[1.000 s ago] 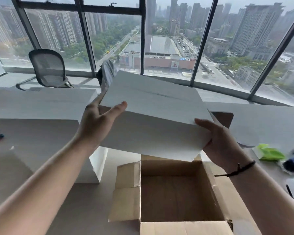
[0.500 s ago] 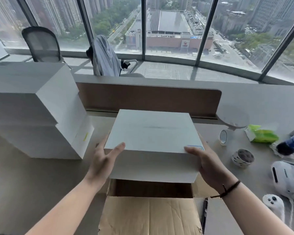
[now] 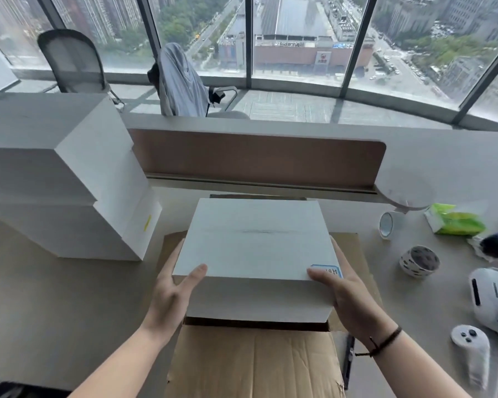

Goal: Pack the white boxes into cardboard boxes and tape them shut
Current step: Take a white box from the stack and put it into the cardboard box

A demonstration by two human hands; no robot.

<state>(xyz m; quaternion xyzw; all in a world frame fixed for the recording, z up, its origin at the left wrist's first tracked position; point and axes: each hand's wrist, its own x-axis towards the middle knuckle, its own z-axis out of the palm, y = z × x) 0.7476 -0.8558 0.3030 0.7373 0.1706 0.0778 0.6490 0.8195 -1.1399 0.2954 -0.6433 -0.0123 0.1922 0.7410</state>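
Both hands clasp one white box [image 3: 256, 245] from its sides: our left hand [image 3: 173, 297] lies along the left wall with the thumb hooked over the near top edge, our right hand [image 3: 348, 300] along the right wall, thumb over the near right corner beside a small blue-edged label [image 3: 327, 272]. Fingers on the far sides are hidden, so we cannot tell how far they wrap.

Item held: white box, level, partway down in the mouth of the cardboard box [image 3: 253, 366]. Its top and most of its near face stand above the opening; a dark gap shows under its near lower edge. We judge it not yet seated.

Cardboard box: open, near flap folded out toward us, side flaps spread flat left and right. No tape on it that we can see.

Stock remaining: stack of white boxes [image 3: 64, 179] on the desk [image 3: 55, 311], well to the left of the cardboard box. We count at least three layers, untouched.

Sealing supplies: clear tape roll [image 3: 386, 225] and patterned tape roll [image 3: 419, 261] to the right, apart from the cardboard box.

Progress, as we judge it: early. One white box going in; seating it, closing the flaps and taping are all left, and the stack awaits packing.
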